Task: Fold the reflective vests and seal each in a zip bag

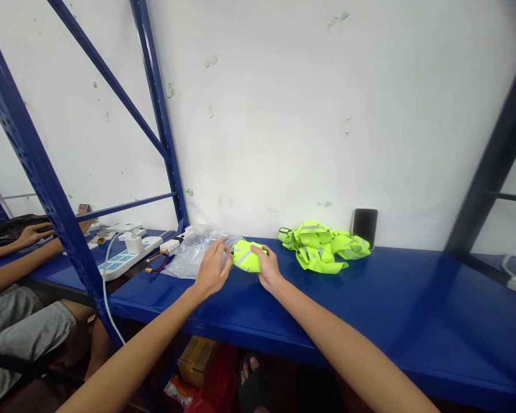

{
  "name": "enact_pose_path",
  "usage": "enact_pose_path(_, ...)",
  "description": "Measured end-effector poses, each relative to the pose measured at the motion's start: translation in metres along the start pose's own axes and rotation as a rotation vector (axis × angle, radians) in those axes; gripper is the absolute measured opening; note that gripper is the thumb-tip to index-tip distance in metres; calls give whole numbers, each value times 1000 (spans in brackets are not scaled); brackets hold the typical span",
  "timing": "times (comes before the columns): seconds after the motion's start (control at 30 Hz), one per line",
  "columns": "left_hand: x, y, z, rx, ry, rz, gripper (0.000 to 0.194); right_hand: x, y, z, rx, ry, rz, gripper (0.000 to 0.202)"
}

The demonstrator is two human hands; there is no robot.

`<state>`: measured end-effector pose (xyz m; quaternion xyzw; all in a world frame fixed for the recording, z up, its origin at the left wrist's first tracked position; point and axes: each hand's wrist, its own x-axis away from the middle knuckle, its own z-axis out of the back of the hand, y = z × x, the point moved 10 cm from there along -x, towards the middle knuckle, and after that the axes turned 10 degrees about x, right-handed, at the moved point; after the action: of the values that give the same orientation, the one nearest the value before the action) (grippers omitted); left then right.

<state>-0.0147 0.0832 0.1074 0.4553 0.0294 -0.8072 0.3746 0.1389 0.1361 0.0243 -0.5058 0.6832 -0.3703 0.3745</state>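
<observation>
A folded fluorescent yellow-green bundle with grey reflective strips [246, 256] is held over the blue table. My right hand [267, 265] grips its right side, thumb on top. At the bundle's left edge is my left hand [215, 267], its fingers bent and close together; whether they pinch a piece of it is too small to tell. Behind and left of my left hand lies a crumpled clear plastic bag [187, 259]. A loose heap of the same yellow-green strap material [320, 244], with a black buckle at its left end, rests on the table to the right.
A dark phone [364, 225] leans against the wall behind the heap. Left are a white power strip [131, 257], cables and a blue rack post [47, 166]. Another person's arms [30, 264] reach over the table at far left. Below sits a cardboard box [196, 359].
</observation>
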Motion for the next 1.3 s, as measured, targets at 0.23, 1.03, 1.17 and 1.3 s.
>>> enact_pose_path(0.23,6,12,-21,26,-261,-112,32,-3,-8,13,107,92,89,34)
enact_pose_path(1.03,-2,13,-20,-109,-406,-191,93,15,-32,-12,500,-107,377,37)
enact_pose_path(1.17,-2,17,-23,-80,-376,-207,95,20,-32,-15,531,-99,368,35)
enact_pose_path(1.3,-3,16,-12,-87,-292,-231,93,23,-33,-19,459,-165,322,34)
